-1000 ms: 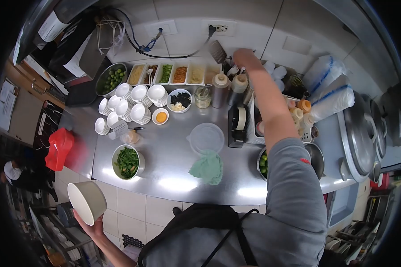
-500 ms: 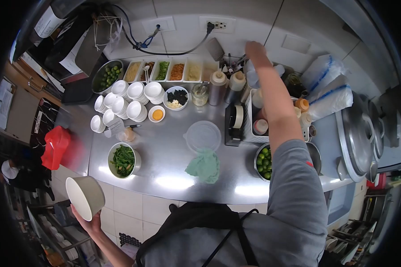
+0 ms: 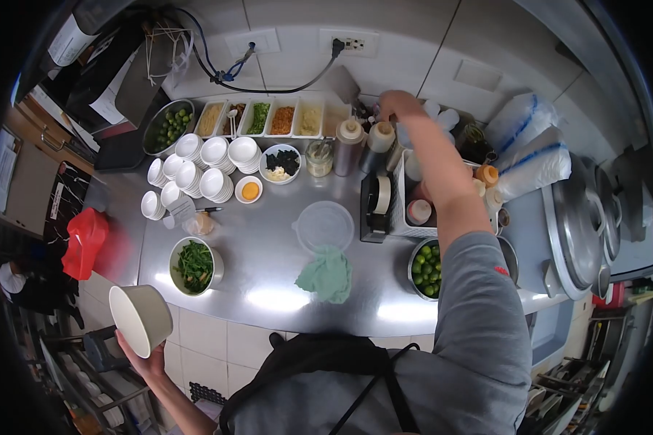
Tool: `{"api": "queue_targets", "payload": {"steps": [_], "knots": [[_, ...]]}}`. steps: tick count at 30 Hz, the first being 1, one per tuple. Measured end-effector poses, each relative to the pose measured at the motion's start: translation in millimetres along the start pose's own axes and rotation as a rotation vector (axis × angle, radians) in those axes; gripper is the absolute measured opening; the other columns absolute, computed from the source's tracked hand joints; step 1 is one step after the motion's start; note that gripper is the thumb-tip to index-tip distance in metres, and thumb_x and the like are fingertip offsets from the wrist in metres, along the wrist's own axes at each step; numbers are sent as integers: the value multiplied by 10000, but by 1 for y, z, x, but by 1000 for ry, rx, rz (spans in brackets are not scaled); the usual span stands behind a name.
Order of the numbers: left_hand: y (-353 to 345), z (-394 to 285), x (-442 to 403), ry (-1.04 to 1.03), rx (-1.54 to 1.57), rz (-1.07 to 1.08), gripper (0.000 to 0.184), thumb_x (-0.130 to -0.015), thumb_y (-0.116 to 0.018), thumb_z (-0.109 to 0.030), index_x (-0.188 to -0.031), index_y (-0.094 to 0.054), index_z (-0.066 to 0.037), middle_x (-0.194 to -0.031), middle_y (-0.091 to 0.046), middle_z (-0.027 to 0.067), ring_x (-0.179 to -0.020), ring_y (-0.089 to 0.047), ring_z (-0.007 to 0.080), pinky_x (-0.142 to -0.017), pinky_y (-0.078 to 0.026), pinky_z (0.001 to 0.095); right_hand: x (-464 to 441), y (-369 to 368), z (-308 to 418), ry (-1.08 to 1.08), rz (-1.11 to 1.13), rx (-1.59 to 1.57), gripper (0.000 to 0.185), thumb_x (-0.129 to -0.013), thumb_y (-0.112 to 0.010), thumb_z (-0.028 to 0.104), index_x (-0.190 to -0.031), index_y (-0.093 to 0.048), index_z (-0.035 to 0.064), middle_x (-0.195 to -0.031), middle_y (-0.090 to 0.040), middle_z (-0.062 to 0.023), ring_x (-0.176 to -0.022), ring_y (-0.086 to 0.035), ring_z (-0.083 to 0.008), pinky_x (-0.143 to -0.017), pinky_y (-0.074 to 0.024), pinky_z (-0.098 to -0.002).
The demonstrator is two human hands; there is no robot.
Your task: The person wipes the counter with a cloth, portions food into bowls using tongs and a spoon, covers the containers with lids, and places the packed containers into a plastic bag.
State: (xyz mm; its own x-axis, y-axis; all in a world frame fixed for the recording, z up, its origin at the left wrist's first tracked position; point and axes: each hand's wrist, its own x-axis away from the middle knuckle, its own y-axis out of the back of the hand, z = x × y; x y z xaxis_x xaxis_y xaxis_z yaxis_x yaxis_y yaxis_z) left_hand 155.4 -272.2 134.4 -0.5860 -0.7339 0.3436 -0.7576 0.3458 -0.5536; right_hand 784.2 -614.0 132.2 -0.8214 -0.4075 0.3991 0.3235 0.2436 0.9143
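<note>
On the left, my left hand [image 3: 146, 360] holds an empty white paper bowl [image 3: 141, 319] by its side and base, tilted, beyond the counter's front edge. My right hand [image 3: 401, 106] reaches to the utensils [image 3: 364, 109] near the back wall, behind the squeeze bottles [image 3: 349, 147]; its fingers are mostly hidden, and what they touch cannot be made out. A bowl of leafy greens [image 3: 194, 267] stands on the steel counter. Right of it, a green cloth [image 3: 326, 275] lies against a clear round lid [image 3: 324, 226].
Stacked white dishes [image 3: 215, 152] and a tray of toppings [image 3: 260, 118] stand at the back left. A tape dispenser [image 3: 376, 206], a white basket [image 3: 408, 229], a bowl of limes [image 3: 426, 270] and large pot lids [image 3: 579, 217] are to the right. A person [image 3: 29, 283] is at far left.
My right hand has moved slightly left and lower among the utensils at the back. My left hand still holds the bowl. The view has shifted a little.
</note>
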Motion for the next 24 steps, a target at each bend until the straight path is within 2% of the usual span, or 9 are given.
{"api": "queue_targets", "payload": {"steps": [2, 4, 7, 9, 10, 12, 15, 18, 24], "knots": [[4, 0, -3, 26, -16, 152, 471, -839, -411, -472, -1179, -429, -146, -1115, -503, 34, -964, -498, 211, -729, -440, 397, 8, -4, 6, 24, -74, 77, 207, -637, -673, 202, -747, -647, 29, -750, -634, -114, -681, -615, -243, -578, -485, -352], [0, 3, -3, 19, -6, 97, 473, -838, -411, -476, -1179, -428, -148, -1113, -501, 34, -958, -497, 207, -725, -437, 393, 11, 0, 7, 48, -145, 148, 241, -631, -686, 238, -738, -645, 26, -745, -632, -120, -675, -611, -246, -573, -484, -349], [-10, 5, -4, 12, -7, 24, 481, -835, -411, -484, -1179, -426, -148, -1114, -496, 34, -953, -495, 202, -722, -434, 386, -2, 8, -1, -67, -45, -92, 334, -630, -695, 304, -775, -633, 10, -788, -630, -119, -703, -608, -250, -606, -483, -349], [-16, 8, -6, 14, -17, 1, 487, -833, -411, -488, -1180, -426, -146, -1117, -494, 35, -953, -494, 200, -723, -432, 382, -18, -3, -8, -94, -474, -252, 458, -616, -704, 355, -897, -600, 8, -837, -631, -102, -771, -607, -244, -659, -480, -341], [-20, 10, -7, 18, -2, -37, 492, -832, -412, -489, -1180, -425, -142, -1117, -493, 34, -952, -494, 199, -724, -433, 377, -17, 0, -5, -93, -471, -252, 458, -616, -704, 355, -897, -600, 8, -837, -631, -102, -771, -607, -244, -659, -480, -341], [-23, 11, -7, 27, 9, -78, 496, -831, -414, -490, -1180, -424, -138, -1118, -491, 33, -951, -494, 197, -725, -434, 372, -9, 12, 6, 75, -13, -265, 652, -573, -724, 393, -1087, -521, 46, -989, -600, -100, -927, -572, -248, -744, -461, -351], [-19, 15, -12, 31, -7, -46, 497, -831, -413, -490, -1176, -428, -133, -1104, -499, 34, -942, -500, 198, -713, -440, 360, 0, 9, 16, 183, 225, -102, 786, -529, -747, 396, -1190, -449, 91, -1120, -536, -102, -1032, -515, -232, -788, -445, -363], [-14, 15, -14, 36, 4, 0, 493, -832, -411, -491, -1171, -434, -134, -1093, -507, 35, -933, -507, 198, -699, -448, 354, -50, -20, 14, 107, 358, 126, 772, -543, -735, 324, -1228, -423, 151, -1209, -465, -103, -1085, -474, -238, -821, -430, -371], [-12, 12, 4, -36, -24, -107, 487, -834, -404, -489, -1176, -434, -143, -1093, -515, 31, -920, -517, 192, -681, -454, 343, -18, -28, 10, 302, -7, 416, 602, -591, -622, 174, -1176, -482, 194, -1058, -561, -107, -969, -540, -291, -778, -456, -378]]}}
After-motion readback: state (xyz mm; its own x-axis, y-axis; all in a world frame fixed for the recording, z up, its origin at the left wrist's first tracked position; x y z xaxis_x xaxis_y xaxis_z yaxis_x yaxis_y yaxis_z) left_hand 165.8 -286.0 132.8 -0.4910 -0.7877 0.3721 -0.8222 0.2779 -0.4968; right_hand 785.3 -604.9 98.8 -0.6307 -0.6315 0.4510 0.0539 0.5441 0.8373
